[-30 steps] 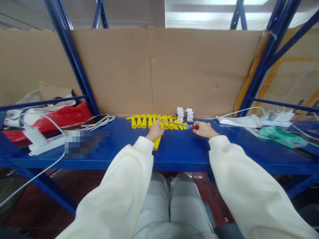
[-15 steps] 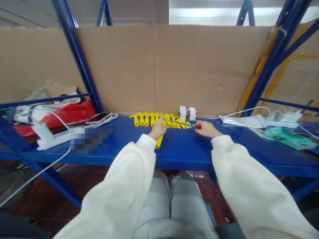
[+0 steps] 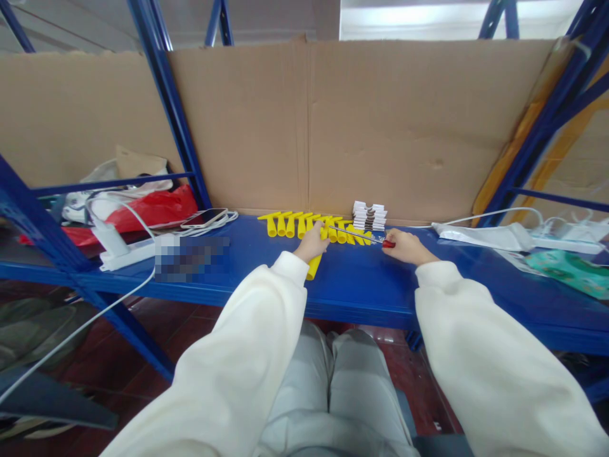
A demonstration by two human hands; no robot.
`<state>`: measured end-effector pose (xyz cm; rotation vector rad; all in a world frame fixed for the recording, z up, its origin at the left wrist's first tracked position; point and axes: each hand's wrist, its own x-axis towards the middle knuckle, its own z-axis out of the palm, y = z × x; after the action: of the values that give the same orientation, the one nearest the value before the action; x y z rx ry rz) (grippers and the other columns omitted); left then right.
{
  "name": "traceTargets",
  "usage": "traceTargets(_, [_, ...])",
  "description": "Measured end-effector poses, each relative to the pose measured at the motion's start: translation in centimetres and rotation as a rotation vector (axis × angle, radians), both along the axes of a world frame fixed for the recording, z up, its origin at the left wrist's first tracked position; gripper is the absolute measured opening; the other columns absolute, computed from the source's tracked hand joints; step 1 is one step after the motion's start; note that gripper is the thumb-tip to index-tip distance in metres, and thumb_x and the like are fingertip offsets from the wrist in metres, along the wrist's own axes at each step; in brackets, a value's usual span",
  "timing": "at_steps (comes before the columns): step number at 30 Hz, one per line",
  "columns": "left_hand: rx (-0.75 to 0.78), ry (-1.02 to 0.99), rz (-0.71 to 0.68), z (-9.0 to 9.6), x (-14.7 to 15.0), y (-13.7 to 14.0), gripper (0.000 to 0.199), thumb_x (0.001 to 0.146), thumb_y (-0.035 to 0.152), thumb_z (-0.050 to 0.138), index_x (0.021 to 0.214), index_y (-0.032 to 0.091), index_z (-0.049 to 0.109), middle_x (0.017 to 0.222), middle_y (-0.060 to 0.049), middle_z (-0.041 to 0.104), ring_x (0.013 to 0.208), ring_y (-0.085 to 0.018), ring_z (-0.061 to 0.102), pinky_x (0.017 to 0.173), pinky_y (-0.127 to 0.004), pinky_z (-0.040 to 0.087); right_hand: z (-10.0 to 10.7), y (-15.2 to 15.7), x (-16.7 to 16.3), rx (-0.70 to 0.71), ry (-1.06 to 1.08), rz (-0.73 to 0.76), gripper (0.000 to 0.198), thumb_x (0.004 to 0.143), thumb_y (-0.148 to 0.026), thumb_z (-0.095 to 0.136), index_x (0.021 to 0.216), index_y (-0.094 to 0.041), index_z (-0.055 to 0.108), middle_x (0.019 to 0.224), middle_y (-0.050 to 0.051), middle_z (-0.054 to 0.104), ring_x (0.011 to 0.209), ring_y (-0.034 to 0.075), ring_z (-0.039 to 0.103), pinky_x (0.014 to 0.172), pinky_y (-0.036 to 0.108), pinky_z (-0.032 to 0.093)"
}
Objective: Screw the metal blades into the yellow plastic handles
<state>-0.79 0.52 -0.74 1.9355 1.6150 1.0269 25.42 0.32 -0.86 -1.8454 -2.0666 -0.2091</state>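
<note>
My left hand is closed round a yellow T-shaped plastic piece, whose tube end sticks out below the fingers toward me. In my right hand is the red handle of a screwdriver. Its long metal shaft runs leftward, with the tip end at my left hand; the fingers hide whether it touches the piece. Behind my hands, several more yellow pieces stand in a row on the blue shelf. Small stacked white parts stand behind the right end of that row.
A brown cardboard sheet closes off the back of the blue shelf. On the left lie a phone, a white power strip and a red bag. A white pouch and a green packet lie on the right.
The whole view has shifted, so the shelf and both hands appear farther right. My hands keep the same hold on the yellow piece and the screwdriver.
</note>
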Motion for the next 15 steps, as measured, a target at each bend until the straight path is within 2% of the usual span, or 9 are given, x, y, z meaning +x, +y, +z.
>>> traceTargets(6, [-0.006, -0.023, 0.006, -0.14, -0.03, 0.18, 0.043, 0.087, 0.011, 0.062, 0.130, 0.016, 0.054, 0.087, -0.002, 0.068, 0.058, -0.012, 0.067, 0.083, -0.028, 0.052, 0.32, -0.29, -0.19, 0.020, 0.002, -0.019, 0.009, 0.073, -0.026, 0.059, 0.081, -0.023, 0.060, 0.083, 0.004, 0.073, 0.086, 0.026, 0.067, 0.079, 0.035, 0.042])
traceTargets(12, [0.000, -0.021, 0.012, -0.01, 0.01, 0.00, 0.043, 0.086, 0.011, 0.064, 0.128, 0.015, 0.055, 0.091, -0.004, 0.069, 0.059, -0.013, 0.068, 0.083, -0.028, 0.052, -0.06, -0.04, 0.09, 0.030, 0.029, 0.026, 0.009, 0.071, -0.024, 0.062, 0.079, -0.023, 0.056, 0.077, 0.004, 0.071, 0.073, 0.022, 0.064, 0.067, 0.029, 0.041])
traceTargets(15, [0.000, 0.005, 0.016, 0.15, 0.06, -0.25, 0.042, 0.088, 0.012, 0.061, 0.128, 0.015, 0.053, 0.090, -0.004, 0.069, 0.059, -0.013, 0.068, 0.082, -0.028, 0.053, -0.31, 0.23, 0.31, 0.036, 0.043, 0.066, 0.008, 0.072, -0.024, 0.061, 0.080, -0.023, 0.056, 0.078, 0.003, 0.071, 0.073, 0.021, 0.065, 0.066, 0.027, 0.042])
